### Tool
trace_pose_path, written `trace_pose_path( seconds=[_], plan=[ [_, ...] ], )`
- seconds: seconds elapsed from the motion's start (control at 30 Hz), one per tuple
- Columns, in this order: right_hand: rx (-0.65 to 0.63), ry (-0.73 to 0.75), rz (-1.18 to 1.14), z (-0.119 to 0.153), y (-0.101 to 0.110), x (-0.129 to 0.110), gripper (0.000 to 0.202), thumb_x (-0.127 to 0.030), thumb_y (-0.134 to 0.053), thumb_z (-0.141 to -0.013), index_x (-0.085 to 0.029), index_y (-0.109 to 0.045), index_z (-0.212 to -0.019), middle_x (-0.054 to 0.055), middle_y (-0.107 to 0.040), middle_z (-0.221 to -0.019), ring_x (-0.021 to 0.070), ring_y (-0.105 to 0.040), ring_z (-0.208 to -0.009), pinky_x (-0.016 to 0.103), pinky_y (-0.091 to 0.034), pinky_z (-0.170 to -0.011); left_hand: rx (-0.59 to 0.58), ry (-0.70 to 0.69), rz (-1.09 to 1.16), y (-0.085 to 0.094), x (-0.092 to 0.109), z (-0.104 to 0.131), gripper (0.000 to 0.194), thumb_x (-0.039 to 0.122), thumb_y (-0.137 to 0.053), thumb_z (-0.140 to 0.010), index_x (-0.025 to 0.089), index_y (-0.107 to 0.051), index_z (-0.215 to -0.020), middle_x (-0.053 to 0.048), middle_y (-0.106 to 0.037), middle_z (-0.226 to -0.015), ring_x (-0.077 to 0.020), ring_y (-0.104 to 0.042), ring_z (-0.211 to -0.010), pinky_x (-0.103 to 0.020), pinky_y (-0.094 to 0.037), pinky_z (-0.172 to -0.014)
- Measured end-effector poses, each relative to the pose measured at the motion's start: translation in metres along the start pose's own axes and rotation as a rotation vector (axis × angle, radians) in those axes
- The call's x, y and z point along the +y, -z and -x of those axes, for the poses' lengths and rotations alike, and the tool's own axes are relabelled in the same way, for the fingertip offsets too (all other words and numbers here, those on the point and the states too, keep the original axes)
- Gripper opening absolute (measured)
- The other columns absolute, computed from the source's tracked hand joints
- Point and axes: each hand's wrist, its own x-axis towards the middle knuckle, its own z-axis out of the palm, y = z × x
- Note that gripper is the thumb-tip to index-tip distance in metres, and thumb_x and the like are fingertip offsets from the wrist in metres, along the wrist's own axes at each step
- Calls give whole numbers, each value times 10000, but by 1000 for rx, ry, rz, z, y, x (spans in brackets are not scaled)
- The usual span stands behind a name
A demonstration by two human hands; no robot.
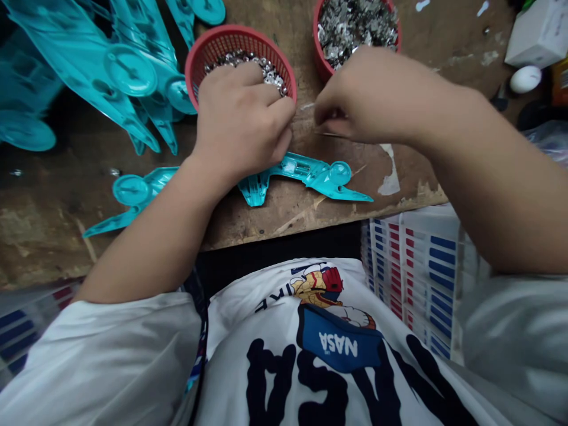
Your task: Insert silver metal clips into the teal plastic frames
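Observation:
My left hand [244, 118] is in front of a red plastic basket [190, 65], covering its near rim. Its fingers curl downward, and whatever they hold is hidden. Small shiny metal pieces [270, 74] lie inside this basket. Below that hand, a glossy teal plastic part [310, 171] lies flat on the table, its middle covered by my left hand and forearm. My right hand [350, 100] is closed in a pinch just above the wood, beside a second red basket [317, 50] of metal clips [355, 26]. What sits between those fingertips is too small to make out.
More teal plastic parts [128, 71] are piled at the upper left of the worn wooden table [284, 222]. A white box [536, 32] and a white rounded object [526, 78] stand at the upper right. Slatted plastic crates [412, 266] flank my lap below the table edge.

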Motion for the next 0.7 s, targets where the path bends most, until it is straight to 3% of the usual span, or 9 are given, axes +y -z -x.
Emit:
trace_pose_path(
  seconds=[0.07, 0.13, 0.23, 0.33, 0.43, 0.5, 0.53, 0.6, 0.7],
  plan=[
    [-21, -153, 271, 5, 1, 20, 251, -355, -977, -869, -276, -806, -704, 51, -658, -567, 257, -752, -754, 396, -645, -883, 2, 5, 14, -6, -4, -1, 271, 560, -669, -996, 322, -646, -868, -79, -594, -814, -312, -485, -1035, -541, -367, -935],
    [2, -191, 295, 8, -13, 47, 567, -439, -1044, -797, -271, -588, -503, 40, -551, -461, 232, -724, -679, 349, -622, -800, -17, 31, 29, -8, -8, -2, 295, 579, -653, -1013, 327, -638, -860, -76, -587, -811, -314, -486, -1049, -549, -367, -958],
    [100, -117, 187, 7, -47, 81, 772, -656, -895, -963, -269, -456, -460, 51, -587, -478, 186, -778, -784, 257, -573, -799, -37, 45, 57, 2, -11, 3, 329, 611, -648, -1039, 324, -654, -879, -77, -613, -839, -319, -518, -1089, -560, -389, -991],
    [29, -133, 198, -1, -58, 82, 772, -678, -815, -1004, -268, -471, -447, 66, -594, -487, 171, -795, -822, 237, -544, -768, 30, 31, 58, 21, 0, 27, 314, 585, -635, -1063, 317, -693, -909, -86, -657, -879, -321, -586, -1035, -558, -428, -938],
    [-194, -192, 264, -6, -31, 41, 457, -516, -919, -898, -243, -718, -591, 80, -719, -620, 238, -810, -887, 295, -574, -783, 216, 8, 103, 30, 26, 70, 275, 507, -621, -1077, 295, -773, -1163, -105, -745, -983, -333, -690, -1003, -558, -503, -942],
    [-335, -210, 230, -4, -3, -3, 183, -396, -890, -914, -217, -880, -878, 96, -851, -888, 299, -818, -1033, 353, -598, -873, 336, 32, 122, 25, 45, 100, 419, 446, -628, -1058, 245, -719, -1414, -146, -807, -1204, -355, -762, -1137, -568, -561, -1035],
    [-419, -206, 197, -3, 9, -25, 173, -350, -853, -936, -200, -908, -1003, 110, -873, -997, 320, -815, -1074, 377, -597, -902, 367, 35, 137, 20, 53, 112, 511, 436, -634, -1051, 229, -662, -1517, -164, -806, -1316, -364, -775, -1235, -567, -574, -1101],
    [-517, -195, 180, 1, 27, -64, 255, -278, -787, -966, -158, -912, -1152, 147, -878, -1098, 351, -817, -1072, 409, -590, -898, 336, 27, 178, 9, 66, 128, 645, 421, -646, -1054, 208, -560, -1657, -197, -765, -1520, -388, -733, -1454, -577, -539, -1250],
    [-531, -212, 237, 3, 29, -95, 319, -205, -763, -961, -117, -893, -1239, 187, -874, -1143, 361, -826, -1049, 401, -592, -860, 126, 63, 189, 0, 76, 130, 740, 415, -632, -1083, 178, -486, -1769, -238, -638, -1752, -423, -558, -1698, -604, -402, -1403]
  ],
)
